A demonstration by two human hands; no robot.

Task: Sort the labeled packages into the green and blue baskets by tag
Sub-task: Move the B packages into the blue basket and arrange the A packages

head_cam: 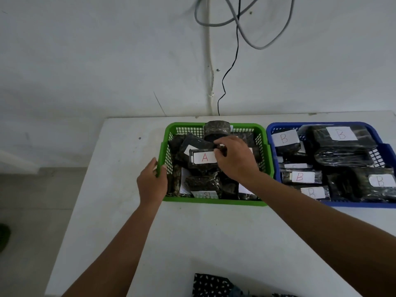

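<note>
The green basket [216,202] sits mid-table, full of dark wrapped packages. On top lies a package with a white tag marked A [202,160]; my right hand [234,159] pinches its right end. My left hand [152,182] grips the green basket's left rim. Near that basket's front lies a package whose tag reads B [204,194]. To the right stands the blue basket [276,168], holding several dark packages tagged B [341,133].
The white table [203,236] butts against a white wall. Grey and black cables [236,39] hang down the wall behind the baskets. A black-and-white patterned cloth [211,285] shows at the table's near edge.
</note>
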